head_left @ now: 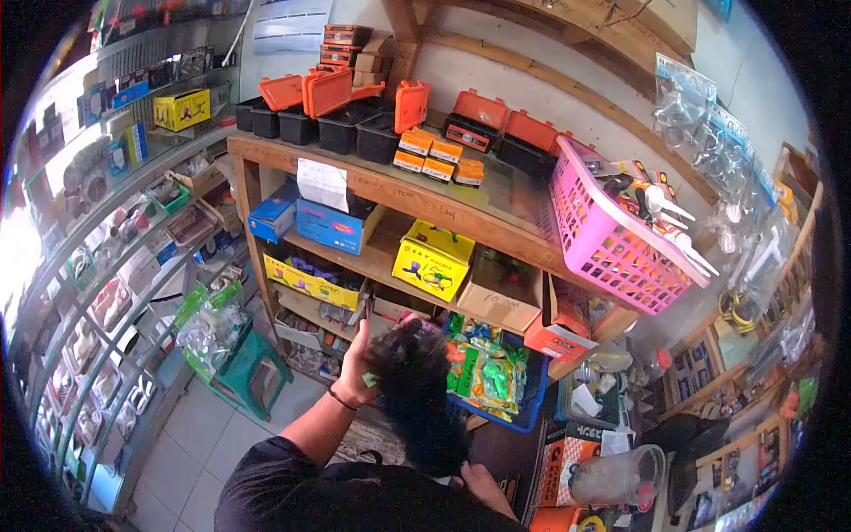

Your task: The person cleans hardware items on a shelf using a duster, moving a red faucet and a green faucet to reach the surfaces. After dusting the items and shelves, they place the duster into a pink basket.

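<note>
Seen from above, the dark-haired head (412,390) hides much of what lies in front of it. Beside it my left hand (356,359) is raised, with a dark band (344,401) on the wrist. Its fingers look bent around something, mostly behind the hair; a small green bit (370,379) shows by the palm. Low down, my right hand (486,488) is near a dark surface, its fingers mostly hidden. In front of the head, a blue basket (532,399) holds green and orange packets (489,368).
A wooden shelf (417,199) carries black bins with orange lids (337,124), small orange boxes (439,155) and a pink basket (612,239). Below stand yellow boxes (433,260) and a cardboard box (499,288). A green stool (253,372) is left; a clear plastic jar (620,477) right.
</note>
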A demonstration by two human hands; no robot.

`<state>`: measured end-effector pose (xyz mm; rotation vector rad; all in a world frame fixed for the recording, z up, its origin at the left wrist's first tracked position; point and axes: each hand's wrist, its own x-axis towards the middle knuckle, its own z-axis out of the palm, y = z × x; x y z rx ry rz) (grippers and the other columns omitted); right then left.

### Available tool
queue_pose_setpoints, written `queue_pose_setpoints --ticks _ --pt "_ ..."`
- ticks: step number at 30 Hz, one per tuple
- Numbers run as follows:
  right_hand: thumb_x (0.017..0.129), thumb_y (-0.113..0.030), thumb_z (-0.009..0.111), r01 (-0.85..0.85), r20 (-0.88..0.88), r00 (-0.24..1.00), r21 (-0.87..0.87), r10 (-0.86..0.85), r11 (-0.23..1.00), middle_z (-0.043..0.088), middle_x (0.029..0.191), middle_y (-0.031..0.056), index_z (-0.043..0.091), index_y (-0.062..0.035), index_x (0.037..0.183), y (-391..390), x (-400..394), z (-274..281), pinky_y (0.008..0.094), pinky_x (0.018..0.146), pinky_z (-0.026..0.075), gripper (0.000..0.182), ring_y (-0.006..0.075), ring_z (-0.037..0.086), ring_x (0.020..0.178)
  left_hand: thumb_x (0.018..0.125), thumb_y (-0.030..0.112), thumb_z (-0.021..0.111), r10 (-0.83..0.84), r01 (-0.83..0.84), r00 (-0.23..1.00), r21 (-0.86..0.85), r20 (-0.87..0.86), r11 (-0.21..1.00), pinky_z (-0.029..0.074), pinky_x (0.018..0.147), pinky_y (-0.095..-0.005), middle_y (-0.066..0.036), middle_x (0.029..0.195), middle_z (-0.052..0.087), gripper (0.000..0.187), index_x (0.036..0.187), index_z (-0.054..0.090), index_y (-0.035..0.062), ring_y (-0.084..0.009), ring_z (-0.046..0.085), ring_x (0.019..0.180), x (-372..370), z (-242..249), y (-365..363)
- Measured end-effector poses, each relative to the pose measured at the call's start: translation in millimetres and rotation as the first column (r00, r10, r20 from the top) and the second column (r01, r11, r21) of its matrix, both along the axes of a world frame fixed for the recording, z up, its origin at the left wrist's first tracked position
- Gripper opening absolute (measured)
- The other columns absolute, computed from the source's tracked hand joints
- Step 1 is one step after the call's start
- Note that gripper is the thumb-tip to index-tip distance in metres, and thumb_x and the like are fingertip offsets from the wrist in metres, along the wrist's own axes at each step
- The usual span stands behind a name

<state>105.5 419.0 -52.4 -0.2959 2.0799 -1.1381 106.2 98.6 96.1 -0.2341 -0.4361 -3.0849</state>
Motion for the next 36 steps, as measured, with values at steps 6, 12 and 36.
queue_pose_setpoints --ticks 6,12,36 --pt "0.088 -0.043 0.035 0.130 -0.037 0.990 -0.120 -0.136 0.984 0.043 0.045 0.0024 0.051 -0.0049 0.056 -2 2 9 0.0280 0.038 0.028 0.052 0.0119 0.036 0.037 0.082 0.058 0.032 -0.318 0.453 0.843 0.255 -0.434 0.854 0.026 0.099 -0.0393 -0.014 0.128 0.038 0.073 0.130 0.029 0.0035 -0.0266 0.037 0.116 -10 -12 -6" --pt "0.089 -0.043 0.033 0.031 -0.025 0.999 -0.106 -0.033 0.994 0.040 0.042 -0.0002 0.049 -0.0078 0.056 -11 5 40 0.0242 0.030 0.021 0.051 0.0095 0.031 0.029 0.081 0.061 0.030 -0.033 0.031 0.999 -0.055 -0.043 0.998 0.025 0.100 -0.0377 -0.010 0.129 0.038 0.073 0.128 0.032 0.0048 -0.0248 0.036 0.118 -11 12 5" --pt "0.089 -0.044 0.034 0.047 0.121 0.991 0.029 -0.050 0.998 0.047 0.049 0.0039 0.052 -0.0026 0.059 -20 -2 30 0.0315 0.046 0.035 0.054 0.0136 0.041 0.045 0.083 0.054 0.037 -0.003 0.005 0.998 -0.031 0.058 1.000 0.042 0.085 -0.0366 -0.010 0.110 0.054 0.058 0.118 0.044 0.0081 -0.0238 0.053 0.100 -4 28 5"
